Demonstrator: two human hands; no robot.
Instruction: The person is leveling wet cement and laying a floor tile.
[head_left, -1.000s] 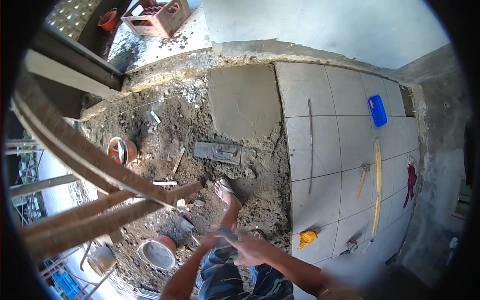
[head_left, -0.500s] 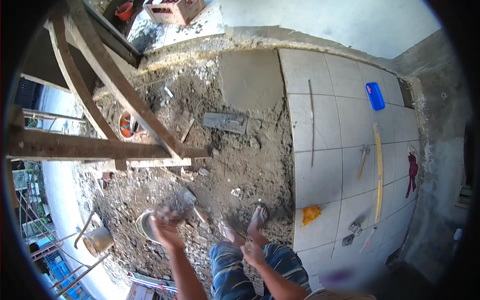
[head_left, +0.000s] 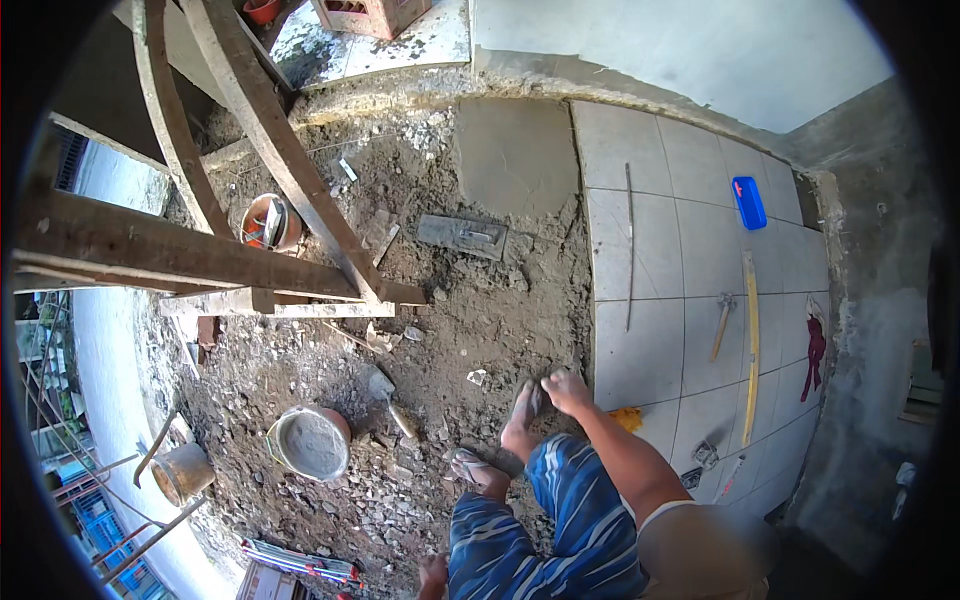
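My right hand [head_left: 567,391] is in front of my right knee, beside my forward foot, its fingers curled in with nothing showing in them. Only part of my left hand [head_left: 432,573] appears at the lower edge, low beside my left leg; its fingers are too poorly seen to tell. A bucket [head_left: 340,462] of grey powder or mix stands on rubble to the left. Between it and my feet lies a trowel [head_left: 401,418]. Farther off, a flat plastering float [head_left: 462,236] rests on wet mortar. Both hands are apart from these tools.
Wooden beams [head_left: 280,175] cross the upper left above an orange bucket [head_left: 290,230] of tools. Pale floor tiles [head_left: 640,360] on the right hold a hammer [head_left: 722,325], a yellow level [head_left: 751,350], a blue tray [head_left: 749,203] and an orange sponge [head_left: 627,418]. Smooth mortar [head_left: 515,150] lies beyond.
My left hand has left the bucket and dropped back to the lower edge. My right hand has swung forward and right. My feet have shifted, the right one stepping ahead.
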